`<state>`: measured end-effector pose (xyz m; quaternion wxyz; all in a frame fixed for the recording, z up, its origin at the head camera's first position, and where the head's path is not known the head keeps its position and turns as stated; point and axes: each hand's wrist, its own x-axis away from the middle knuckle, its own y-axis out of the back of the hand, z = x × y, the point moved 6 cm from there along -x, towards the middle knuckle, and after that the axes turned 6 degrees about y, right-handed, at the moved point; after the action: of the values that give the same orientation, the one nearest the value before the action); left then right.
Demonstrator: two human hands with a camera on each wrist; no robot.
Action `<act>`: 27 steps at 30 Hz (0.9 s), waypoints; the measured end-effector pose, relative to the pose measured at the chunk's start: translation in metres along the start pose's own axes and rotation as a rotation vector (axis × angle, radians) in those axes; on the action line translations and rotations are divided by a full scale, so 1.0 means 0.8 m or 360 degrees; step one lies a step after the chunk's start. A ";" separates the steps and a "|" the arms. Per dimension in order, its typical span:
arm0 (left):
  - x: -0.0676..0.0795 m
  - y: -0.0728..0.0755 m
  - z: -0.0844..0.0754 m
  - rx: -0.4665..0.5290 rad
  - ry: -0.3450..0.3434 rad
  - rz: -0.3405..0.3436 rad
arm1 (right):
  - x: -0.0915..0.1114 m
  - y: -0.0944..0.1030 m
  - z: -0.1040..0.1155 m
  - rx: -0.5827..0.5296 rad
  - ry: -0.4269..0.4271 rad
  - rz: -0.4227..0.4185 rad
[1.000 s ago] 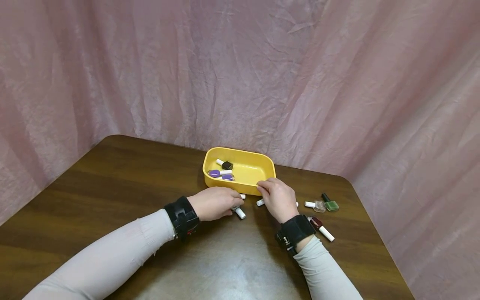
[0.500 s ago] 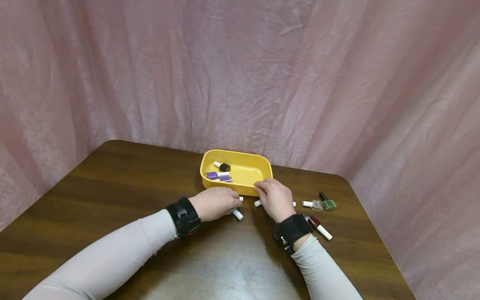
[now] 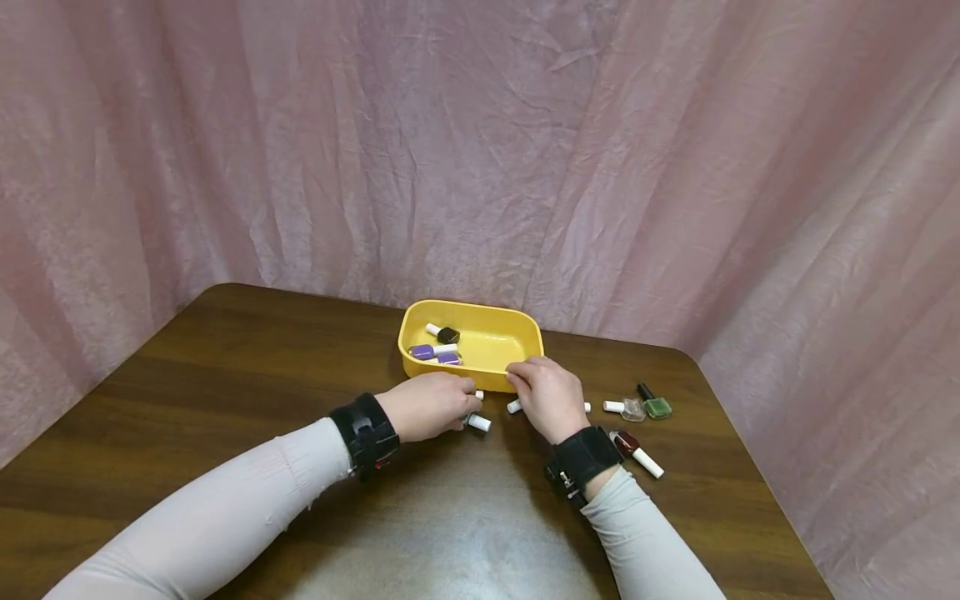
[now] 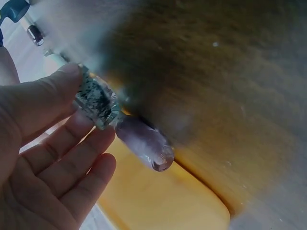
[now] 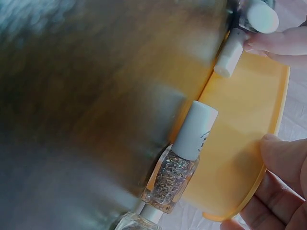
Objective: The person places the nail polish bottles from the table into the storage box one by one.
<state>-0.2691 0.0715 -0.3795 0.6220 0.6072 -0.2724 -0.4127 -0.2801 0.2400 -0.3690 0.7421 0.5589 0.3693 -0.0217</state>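
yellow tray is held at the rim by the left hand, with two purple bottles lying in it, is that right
Wrong hand: the head view shows the right hand holding the yellow tray at the rim, with two purple bottles lying in it.

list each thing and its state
Yellow tub, open, held at rim by right grip
Flecked bottle, capped, in left grip
Lilac bottle, lying
Glitter bottle, capped, lying
Clear bottle, capped, lying
Green bottle, capped, lying
Maroon bottle, capped, lying
Black bottle, capped, lying in tub
Purple bottles, lying in tub

Curtained indoor spot, room type unclear, pink drapes (image 3: 480, 150), wood-look table (image 3: 262, 367)
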 end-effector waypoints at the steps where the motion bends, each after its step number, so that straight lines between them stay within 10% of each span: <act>1: 0.000 0.002 0.000 0.0007 -0.0004 -0.0012 | 0.000 0.000 0.000 0.0004 -0.0001 0.0001; 27: -0.002 0.065 0.018 0.0091 0.0018 -0.0311 | 0.001 -0.001 -0.004 -0.0023 -0.0014 0.0008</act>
<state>-0.2727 0.0610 -0.3267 0.5628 0.6506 -0.2200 -0.4600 -0.2817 0.2422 -0.3704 0.7478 0.5544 0.3647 -0.0195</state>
